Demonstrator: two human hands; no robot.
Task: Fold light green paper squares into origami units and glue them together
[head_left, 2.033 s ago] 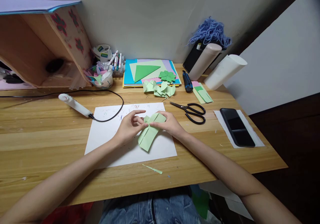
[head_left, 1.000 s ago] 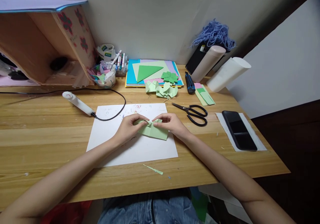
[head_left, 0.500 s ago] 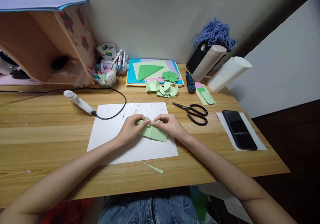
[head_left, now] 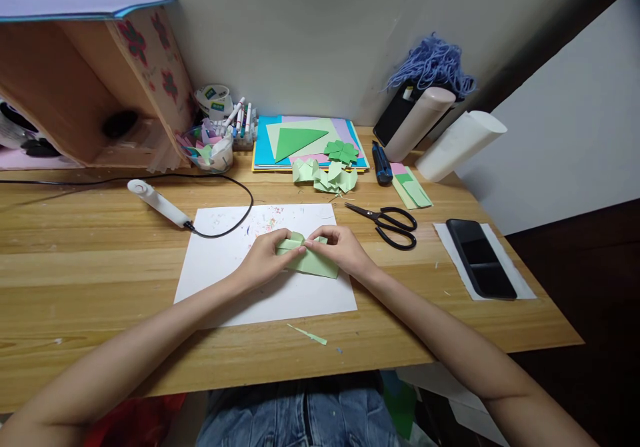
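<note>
A folded piece of light green paper (head_left: 313, 264) lies on a white sheet (head_left: 225, 267) in the middle of the wooden desk (head_left: 75, 260). My left hand (head_left: 267, 259) pinches its left upper part with thumb and fingers closed on it. My right hand (head_left: 340, 250) pinches its upper right part, fingers curled over the fold. The two hands almost touch above the paper's centre.
Black scissors (head_left: 387, 224) lie right of the sheet, a phone (head_left: 481, 258) farther right. Behind are several folded green pieces (head_left: 325, 175), a stack of coloured paper (head_left: 305, 142), a blue cutter (head_left: 383, 164), a cup of scraps (head_left: 210, 154), markers and a corded white tool (head_left: 157, 202). A green scrap (head_left: 309, 334) lies near the front edge.
The green paper was turned from hanging toward me to lying flat and crosswise. Both hands closed in on its upper edge and now press a fold there.
</note>
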